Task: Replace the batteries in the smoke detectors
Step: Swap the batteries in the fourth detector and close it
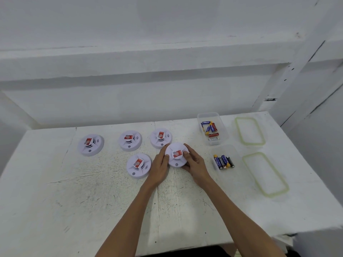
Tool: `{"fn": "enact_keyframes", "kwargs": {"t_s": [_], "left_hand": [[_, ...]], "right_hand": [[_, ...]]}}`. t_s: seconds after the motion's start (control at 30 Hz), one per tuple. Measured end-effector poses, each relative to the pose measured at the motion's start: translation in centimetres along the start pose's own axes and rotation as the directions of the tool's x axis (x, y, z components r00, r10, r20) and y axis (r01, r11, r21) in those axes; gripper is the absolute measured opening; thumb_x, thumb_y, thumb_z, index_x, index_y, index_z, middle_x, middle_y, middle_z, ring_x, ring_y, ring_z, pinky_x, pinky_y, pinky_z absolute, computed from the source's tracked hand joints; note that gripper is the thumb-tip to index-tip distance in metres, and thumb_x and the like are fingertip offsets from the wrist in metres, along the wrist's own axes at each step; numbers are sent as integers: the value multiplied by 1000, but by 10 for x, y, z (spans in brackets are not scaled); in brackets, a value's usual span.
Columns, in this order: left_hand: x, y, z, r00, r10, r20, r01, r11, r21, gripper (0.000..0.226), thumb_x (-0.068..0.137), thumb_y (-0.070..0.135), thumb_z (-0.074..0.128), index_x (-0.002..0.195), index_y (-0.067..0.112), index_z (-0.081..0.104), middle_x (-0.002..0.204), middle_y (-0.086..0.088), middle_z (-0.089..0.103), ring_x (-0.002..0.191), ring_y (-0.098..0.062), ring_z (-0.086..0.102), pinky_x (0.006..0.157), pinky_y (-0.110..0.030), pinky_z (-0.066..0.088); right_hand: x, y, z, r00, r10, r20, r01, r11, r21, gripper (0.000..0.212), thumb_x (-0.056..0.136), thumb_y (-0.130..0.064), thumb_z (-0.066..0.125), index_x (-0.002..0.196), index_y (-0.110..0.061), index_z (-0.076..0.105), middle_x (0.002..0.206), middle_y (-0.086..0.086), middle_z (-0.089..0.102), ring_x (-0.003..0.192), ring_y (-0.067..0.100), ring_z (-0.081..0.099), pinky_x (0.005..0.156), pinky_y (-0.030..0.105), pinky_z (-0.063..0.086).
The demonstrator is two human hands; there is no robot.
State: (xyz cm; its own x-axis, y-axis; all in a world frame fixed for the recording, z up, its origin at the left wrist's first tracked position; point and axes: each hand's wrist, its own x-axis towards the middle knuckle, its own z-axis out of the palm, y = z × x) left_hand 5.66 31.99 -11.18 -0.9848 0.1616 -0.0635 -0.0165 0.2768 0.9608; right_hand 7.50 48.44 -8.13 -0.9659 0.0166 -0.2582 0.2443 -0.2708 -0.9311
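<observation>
You hold one detector [177,154] between both hands over the middle of the table [92,201], its red-labelled face up towards you. Your left hand [160,164] is curled round its left rim; your right hand [196,164] is wrapped round the right rim, thumb laid across the top edge. Both hands are clamped on it from opposite sides. Whether it rests on the table or hangs just above cannot be told.

That grip is the point that matters: the disc lies flat, with its axis running up towards you, and the hands sit across it from each other, so a twist to part body from base looks like the likely next move. Its underside, where the cells would sit, is hidden.

Four other detectors [138,165] lie face up to the left and behind, the back-right one just beside your left fingertips.

Batteries lie to the right, nearer your right hand: a row in the near box [225,149], just beside that hand, and a loose heap in the far box [207,115]. Which box holds the fresh ones cannot be told. Two lids [249,131] lie further right.
</observation>
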Motion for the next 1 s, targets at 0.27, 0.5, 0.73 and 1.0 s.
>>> {"fn": "enact_keyframes", "kwargs": {"t_s": [0.27, 0.5, 0.73, 1.0], "left_hand": [[-1, 5, 0, 1000, -2, -2, 2, 1000, -18, 41, 112, 23, 36, 153, 24, 37, 151, 7, 48, 136, 7, 44, 111, -18, 39], [0, 21, -10, 998, -63, 0, 62, 988, -138, 40, 111, 34, 37, 150, 34, 41, 151, 12, 48, 138, -5, 46, 116, -34, 41], [-18, 26, -82, 980, -103, -169, 65, 973, -219, 39, 106, 31, 51, 145, 31, 46, 131, 4, 65, 114, -7, 66, 94, -34, 59], [-62, 12, -182, 899, -184, -398, 81, 962, -260, 21, 105, 22, 53, 126, 22, 54, 110, 1, 73, 98, -10, 72, 83, -31, 61]], "right_hand": [[-3, -5, 3, 1000, 9, -13, -9, 1000, -17, 30, 102, -22, 54, 129, -31, 60, 128, -1, 68, 116, 17, 66, 87, 36, 59], [-3, -12, 20, 998, 0, -57, 0, 1000, 8, 32, 101, -22, 55, 133, -23, 61, 123, 2, 70, 113, 23, 67, 90, 44, 58], [1, -23, 87, 998, 9, -64, -11, 1000, -29, 31, 98, -25, 61, 129, -26, 60, 117, 2, 72, 102, 22, 72, 75, 36, 61], [8, 0, 200, 987, 144, 76, -141, 989, -46, 28, 98, -25, 62, 124, -21, 53, 112, 7, 72, 101, 24, 71, 74, 36, 61]]}}
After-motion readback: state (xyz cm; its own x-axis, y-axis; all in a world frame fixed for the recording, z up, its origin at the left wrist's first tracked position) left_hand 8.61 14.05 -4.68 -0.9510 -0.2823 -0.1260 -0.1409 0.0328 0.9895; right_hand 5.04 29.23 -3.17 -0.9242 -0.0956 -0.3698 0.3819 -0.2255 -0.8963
